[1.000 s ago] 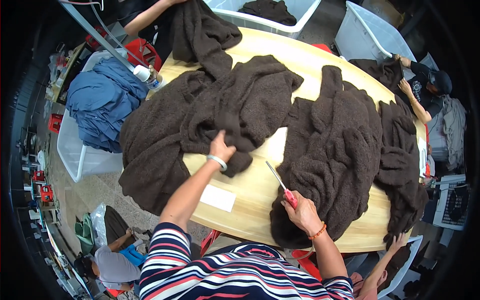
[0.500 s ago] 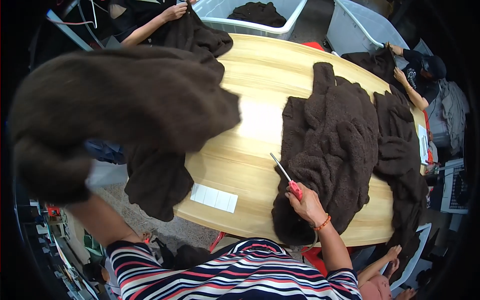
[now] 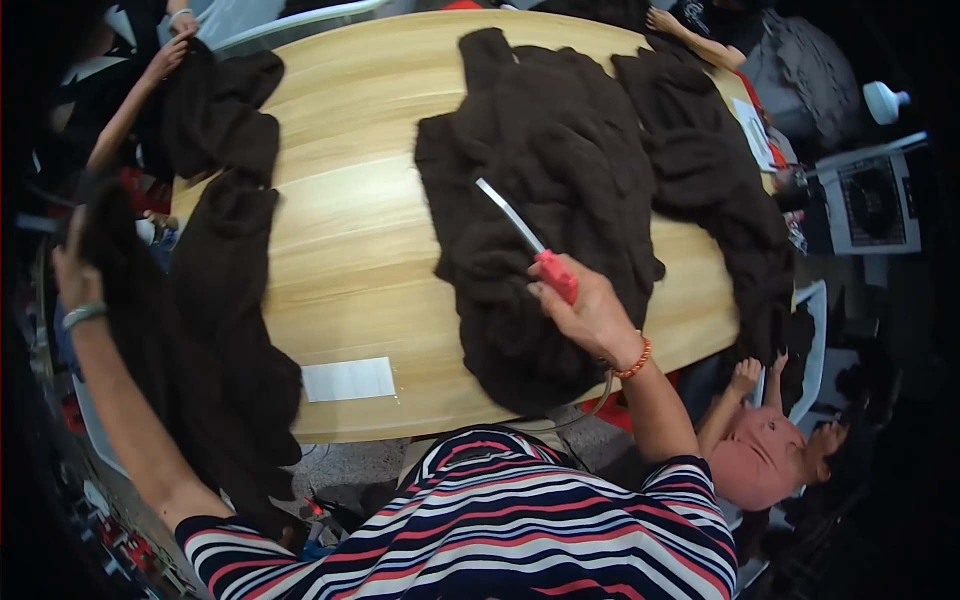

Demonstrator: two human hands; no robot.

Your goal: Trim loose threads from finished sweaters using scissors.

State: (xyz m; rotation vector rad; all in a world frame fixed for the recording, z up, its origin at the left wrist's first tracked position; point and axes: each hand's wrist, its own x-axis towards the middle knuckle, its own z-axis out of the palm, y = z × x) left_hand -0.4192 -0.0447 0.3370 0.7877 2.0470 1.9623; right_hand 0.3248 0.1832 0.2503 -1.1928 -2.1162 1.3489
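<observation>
My right hand (image 3: 588, 305) is closed around the pink-red handle of a tool with a long thin metal tube (image 3: 512, 217). A thin cord or hose (image 3: 603, 398) hangs below that wrist. Beneath the tool, a dark brown fuzzy knit garment (image 3: 545, 150) lies rumpled on the wooden table (image 3: 350, 210). Out at the far left, my left hand (image 3: 75, 268) touches a dark brown knit (image 3: 125, 250); its fingers are blurred, so their grip is unclear. More dark knit (image 3: 222, 260) drapes over the table's left edge.
A white paper strip (image 3: 348, 380) lies at the near left of the table. Another dark knit (image 3: 700, 150) hangs over the right edge. Co-workers' hands (image 3: 168, 60) handle cloth at upper left, others (image 3: 748, 375) at lower right. White bins stand around the table.
The dark knit swung out in front of my left side has dropped leftward, past the table's edge, uncovering my left hand. My right hand still holds the tool over the middle garment. The view has shifted right.
</observation>
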